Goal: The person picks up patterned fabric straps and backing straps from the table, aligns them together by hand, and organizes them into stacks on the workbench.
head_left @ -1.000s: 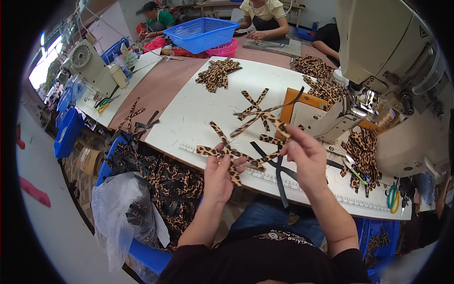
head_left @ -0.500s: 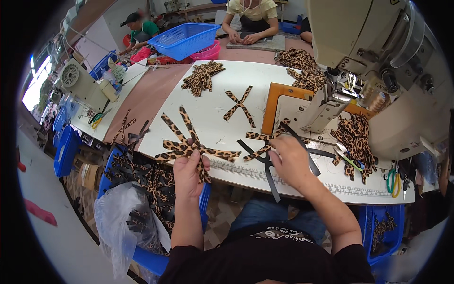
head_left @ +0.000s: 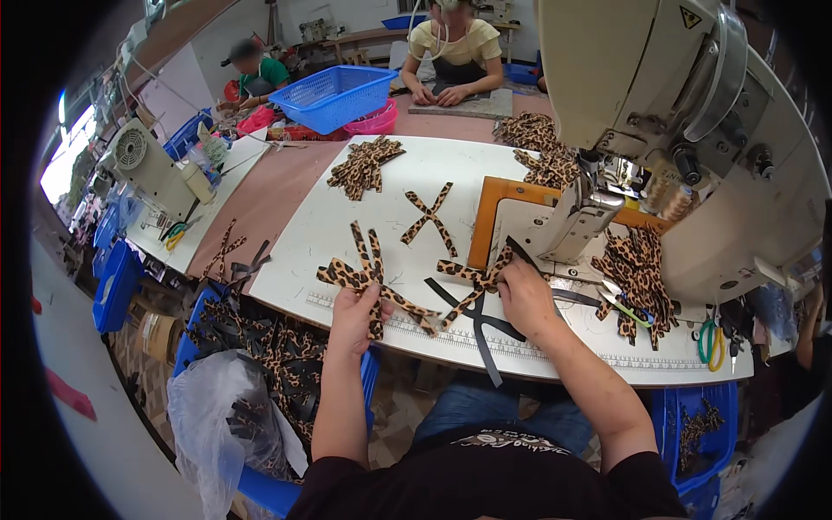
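My left hand (head_left: 354,321) is closed on several crossed leopard-print strips (head_left: 348,276), their ends fanning out above the near edge of the white table. To the right, the closed fingers of my right hand (head_left: 527,302) pinch another leopard-print strip cross (head_left: 464,273). Black strips (head_left: 486,345) lie under that cross, one hanging over the table's front edge. The two bunches nearly meet between my hands. Farther back, a single leopard-print X (head_left: 428,213) lies flat on the tabletop.
A sewing machine (head_left: 598,61) stands at right, beside a strip pile (head_left: 640,276), snips (head_left: 626,307) and scissors (head_left: 712,342). Another strip pile (head_left: 366,165) lies at the back left. Below left is a filled blue bin (head_left: 258,479). Two people sit beyond a blue basket (head_left: 334,94).
My left hand has moved right, bringing its strips nearer the other bunch, and the fan of strips has turned. My right hand now grips the cross farther along its right side. The view has shifted slightly.
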{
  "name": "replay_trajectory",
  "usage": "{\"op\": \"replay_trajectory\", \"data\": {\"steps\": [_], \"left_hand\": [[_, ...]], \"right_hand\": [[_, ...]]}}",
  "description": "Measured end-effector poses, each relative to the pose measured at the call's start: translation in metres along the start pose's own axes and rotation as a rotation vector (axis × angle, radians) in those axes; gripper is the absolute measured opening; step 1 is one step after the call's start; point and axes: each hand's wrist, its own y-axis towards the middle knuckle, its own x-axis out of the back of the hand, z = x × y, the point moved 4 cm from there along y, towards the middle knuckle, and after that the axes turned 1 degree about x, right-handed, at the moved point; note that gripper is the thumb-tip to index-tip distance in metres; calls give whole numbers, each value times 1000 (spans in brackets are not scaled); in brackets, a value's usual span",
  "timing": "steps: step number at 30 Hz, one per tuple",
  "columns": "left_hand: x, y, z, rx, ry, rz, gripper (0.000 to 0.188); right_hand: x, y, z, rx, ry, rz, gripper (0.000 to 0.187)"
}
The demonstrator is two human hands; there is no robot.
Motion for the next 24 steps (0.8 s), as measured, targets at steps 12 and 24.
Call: {"op": "replay_trajectory", "data": {"steps": [12,24], "left_hand": [[33,51,-9,-430,436,-346,62],[52,49,-2,-542,309,-430,49]], "right_hand": [[27,-1,27,-9,703,-185,7],[102,-8,25,312,469,-175,9]]}}
